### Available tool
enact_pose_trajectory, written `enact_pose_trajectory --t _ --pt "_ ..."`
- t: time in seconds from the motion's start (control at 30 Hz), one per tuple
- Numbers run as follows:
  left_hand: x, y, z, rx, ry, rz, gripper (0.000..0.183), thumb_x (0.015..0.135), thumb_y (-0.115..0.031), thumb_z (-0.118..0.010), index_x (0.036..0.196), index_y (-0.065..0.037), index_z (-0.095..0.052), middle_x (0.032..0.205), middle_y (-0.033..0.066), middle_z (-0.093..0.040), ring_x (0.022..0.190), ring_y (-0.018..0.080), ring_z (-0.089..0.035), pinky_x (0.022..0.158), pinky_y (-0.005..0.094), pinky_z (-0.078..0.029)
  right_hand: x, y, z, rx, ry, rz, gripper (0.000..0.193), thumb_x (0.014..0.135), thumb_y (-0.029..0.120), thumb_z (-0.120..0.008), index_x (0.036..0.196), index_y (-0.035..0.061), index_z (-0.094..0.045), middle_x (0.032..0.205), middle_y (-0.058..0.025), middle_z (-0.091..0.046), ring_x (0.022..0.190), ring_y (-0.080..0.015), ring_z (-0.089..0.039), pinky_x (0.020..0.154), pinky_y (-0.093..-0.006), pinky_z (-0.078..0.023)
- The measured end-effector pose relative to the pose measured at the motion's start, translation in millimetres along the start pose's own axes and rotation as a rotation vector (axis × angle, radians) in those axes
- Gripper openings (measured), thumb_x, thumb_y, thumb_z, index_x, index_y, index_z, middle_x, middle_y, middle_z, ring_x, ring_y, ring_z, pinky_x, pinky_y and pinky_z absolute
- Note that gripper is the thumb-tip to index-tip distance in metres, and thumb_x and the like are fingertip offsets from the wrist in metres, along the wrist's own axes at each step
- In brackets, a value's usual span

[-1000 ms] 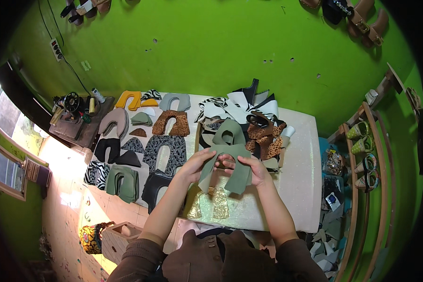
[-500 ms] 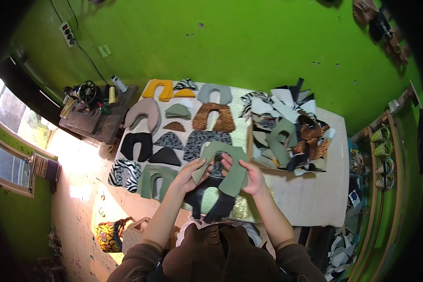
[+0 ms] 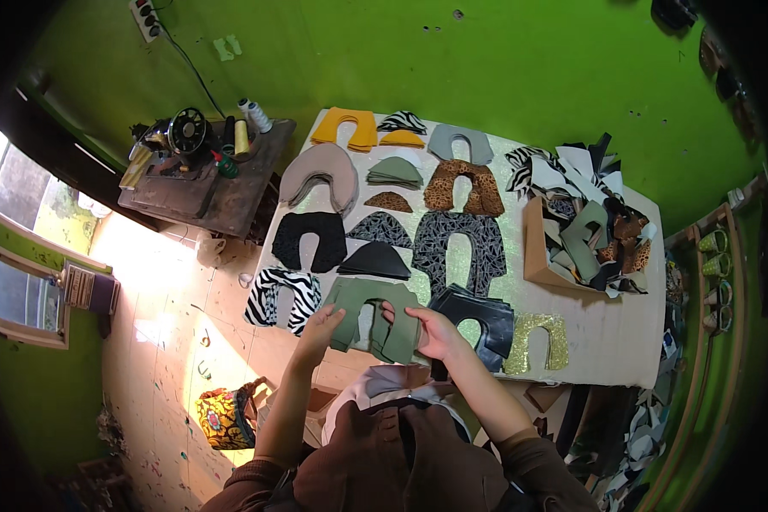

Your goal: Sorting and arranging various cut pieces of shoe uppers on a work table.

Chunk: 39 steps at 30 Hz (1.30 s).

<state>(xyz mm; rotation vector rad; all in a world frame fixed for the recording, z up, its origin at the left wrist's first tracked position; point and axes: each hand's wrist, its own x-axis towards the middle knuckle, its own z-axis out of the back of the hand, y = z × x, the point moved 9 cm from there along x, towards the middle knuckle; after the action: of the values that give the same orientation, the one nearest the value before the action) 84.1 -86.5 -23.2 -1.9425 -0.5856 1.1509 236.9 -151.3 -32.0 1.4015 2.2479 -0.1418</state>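
Observation:
A stack of olive-green U-shaped cut pieces [image 3: 350, 297], like shoe uppers, lies at the table's near edge. My left hand [image 3: 317, 333] grips its left leg, thumb on top. Closed around the right leg is my right hand [image 3: 433, 331], with fingertips showing in the gap of the U. Whether the stack is fully lifted or partly resting, I cannot tell. Zebra-striped U pieces [image 3: 258, 300] sit just left of it. To its right are black U pieces [image 3: 497, 322], and above it lie black half-moon pieces [image 3: 374, 260].
Several other stacks, among them grey-patterned U pieces [image 3: 431, 247] and glittery gold ones [image 3: 558, 337], cover the table [image 3: 606, 341]. A box [image 3: 535, 247] overflowing with scraps stands at the right. Left of the table is a sewing machine [image 3: 186, 130]; a patterned bag [image 3: 224, 420] sits on the floor.
My view has swung left. Both hands have moved left and down with the green U-shaped pieces, from over the black pieces to the olive stack's place, uncovering the black and gold pieces.

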Motion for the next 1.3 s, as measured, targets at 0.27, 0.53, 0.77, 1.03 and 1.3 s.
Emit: enact_pose_trajectory --t 0.27,0.53,0.77,1.03,1.3 --pt "3 17 35 0.162 -0.122 -0.108 0.034 0.090 -0.005 -0.047 0.122 0.006 -0.044 0.107 0.0095 -0.059 0.093 0.0117 -0.056 0.079 0.0223 -0.044 15 -5 9 -0.181 -0.150 0.041 0.040 0.088 0.005 -0.043 0.128 0.0010 -0.040 0.123 -0.0129 -0.052 0.115 -0.0227 -0.050 0.097 -0.0370 -0.041" --pt "-33 -60 5 0.819 -0.322 -0.654 0.039 0.082 -0.001 -0.050 0.121 0.002 -0.046 0.122 0.0181 -0.051 0.113 0.0297 -0.049 0.095 0.0344 -0.038 -12 37 -3 -1.012 -0.510 0.612 0.036 0.089 0.007 -0.042 0.125 0.0003 -0.045 0.123 -0.0156 -0.052 0.115 -0.0256 -0.050 0.097 -0.0325 -0.039" --pt "-18 -42 -51 1.551 -0.220 -0.805 0.049 0.085 -0.020 -0.051 0.129 -0.001 -0.041 0.137 0.0158 -0.036 0.127 0.0299 -0.035 0.104 0.0438 -0.026 -4 -2 -60 -2.248 -0.425 0.953 0.052 0.084 0.023 -0.051 0.130 0.0028 -0.039 0.137 -0.0140 -0.037 0.127 -0.0286 -0.035 0.103 -0.0505 -0.025" --pt "0 -18 -49 1.724 -0.248 -0.751 0.058 0.084 -0.030 -0.050 0.134 -0.005 -0.036 0.142 0.0123 -0.030 0.129 0.0278 -0.031 0.105 0.0461 -0.024 7 -4 -47 -2.371 -0.517 0.926 0.057 0.085 0.037 -0.049 0.132 0.0057 -0.038 0.140 -0.0094 -0.034 0.130 -0.0242 -0.030 0.104 -0.0522 -0.022" --pt "-9 -63 -85 1.444 -0.378 -0.897 0.041 0.076 -0.010 -0.051 0.116 -0.002 -0.052 0.125 0.0168 -0.049 0.116 0.0331 -0.046 0.098 0.0449 -0.033 -41 41 -64 -2.268 -0.557 1.116 0.040 0.086 0.029 -0.050 0.118 0.0060 -0.053 0.131 -0.0120 -0.043 0.125 -0.0279 -0.036 0.102 -0.0513 -0.026"
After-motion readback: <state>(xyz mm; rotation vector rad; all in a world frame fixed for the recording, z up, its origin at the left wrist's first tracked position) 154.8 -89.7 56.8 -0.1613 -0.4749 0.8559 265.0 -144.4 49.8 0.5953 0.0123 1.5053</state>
